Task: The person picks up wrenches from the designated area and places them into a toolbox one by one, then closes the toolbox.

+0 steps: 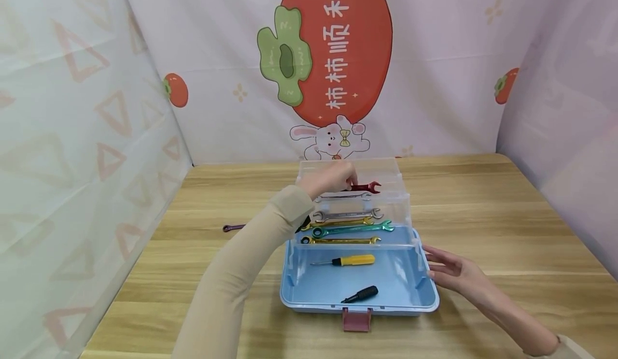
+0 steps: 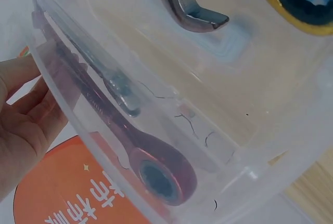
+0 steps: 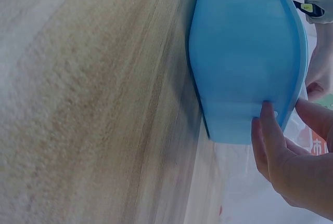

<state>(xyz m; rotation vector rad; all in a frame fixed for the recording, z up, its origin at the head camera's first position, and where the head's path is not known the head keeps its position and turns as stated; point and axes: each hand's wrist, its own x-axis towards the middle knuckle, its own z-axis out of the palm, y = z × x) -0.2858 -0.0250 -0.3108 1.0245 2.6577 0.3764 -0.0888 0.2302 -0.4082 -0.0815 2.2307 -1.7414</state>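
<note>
From my remote station: blue plastic toolbox (image 1: pixel 396 309) stands open on the wood-grain table (image 1: pixel 483 214), clear plastic trays stepped up at its back. Left hand (image 1: pixel 333 179) pinches a shiny metallic-red combination wrench (image 1: pixel 368 187) at the uppermost clear tray (image 1: pixel 381 168). I cannot tell whether it rests on the tray floor or is lifted. Key relation: the wrench's long axis runs left to right, roughly along the tray's length, open jaw end pointing right, beyond the fingers. Left hand is plainly nearer; right hand (image 1: pixel 456 273), fingers loosely extended, touches the box's right outer wall, well apart from the wrench.
</note>
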